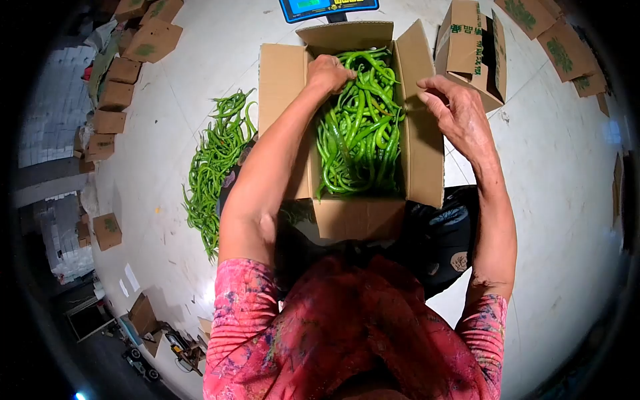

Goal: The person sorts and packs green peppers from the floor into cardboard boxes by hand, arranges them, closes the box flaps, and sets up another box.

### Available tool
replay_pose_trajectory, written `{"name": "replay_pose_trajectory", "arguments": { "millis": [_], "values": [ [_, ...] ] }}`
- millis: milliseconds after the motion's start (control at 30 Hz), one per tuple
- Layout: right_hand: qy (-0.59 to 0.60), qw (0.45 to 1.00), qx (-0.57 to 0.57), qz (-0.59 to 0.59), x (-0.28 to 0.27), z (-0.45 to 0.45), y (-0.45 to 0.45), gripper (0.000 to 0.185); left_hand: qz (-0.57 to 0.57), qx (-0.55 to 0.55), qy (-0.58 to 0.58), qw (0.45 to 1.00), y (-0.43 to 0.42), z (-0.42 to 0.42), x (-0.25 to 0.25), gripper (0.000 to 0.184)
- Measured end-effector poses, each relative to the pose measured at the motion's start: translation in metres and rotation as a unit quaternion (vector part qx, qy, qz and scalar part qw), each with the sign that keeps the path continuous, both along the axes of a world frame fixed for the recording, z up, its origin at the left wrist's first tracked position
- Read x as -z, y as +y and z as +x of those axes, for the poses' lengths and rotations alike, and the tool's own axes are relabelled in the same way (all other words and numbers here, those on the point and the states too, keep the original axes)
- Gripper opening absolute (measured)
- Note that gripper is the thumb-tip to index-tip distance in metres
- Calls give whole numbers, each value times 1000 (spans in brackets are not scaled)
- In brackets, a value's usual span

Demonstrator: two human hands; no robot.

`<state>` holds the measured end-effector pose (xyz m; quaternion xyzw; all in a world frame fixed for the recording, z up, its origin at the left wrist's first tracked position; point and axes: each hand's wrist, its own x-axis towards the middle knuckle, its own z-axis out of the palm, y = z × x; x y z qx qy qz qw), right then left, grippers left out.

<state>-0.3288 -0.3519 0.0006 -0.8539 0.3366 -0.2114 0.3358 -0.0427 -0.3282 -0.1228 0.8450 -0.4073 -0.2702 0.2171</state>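
Note:
An open cardboard box (425, 160) with its flaps folded outward stands in front of me, filled with long green peppers (360, 127). My left hand (328, 73) is over the upper left part of the box, its fingers bent down at the peppers; whether they grip any is hard to make out. Above the right flap is my right hand (453, 110), thumb and fingers apart, holding nothing. A loose heap of green peppers (210, 163) lies on the floor left of the box.
Beyond the box is a scale with a blue-framed display (327, 8). Another cardboard box (470, 50) stands at the upper right. More boxes (117, 95) line the left side, and others (567, 53) are at the far right. Pale floor (553, 200) surrounds them.

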Motion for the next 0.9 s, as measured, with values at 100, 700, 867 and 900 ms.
{"name": "replay_pose_trajectory", "arguments": {
  "millis": [100,700,867,900],
  "values": [
    [10,1000,-15,-12,2,2,-3,28,14,24,-123,992,-5,-14,9,43],
    [-12,985,-59,-161,10,4,16,21,-133,-20,233,963,169,-11,-62,14],
    [58,983,-83,-154,10,8,31,20,-36,161,-40,986,187,-51,-47,27],
    [58,983,-82,-155,11,9,32,19,-51,172,-81,980,186,-59,-39,24]
  ]
}}
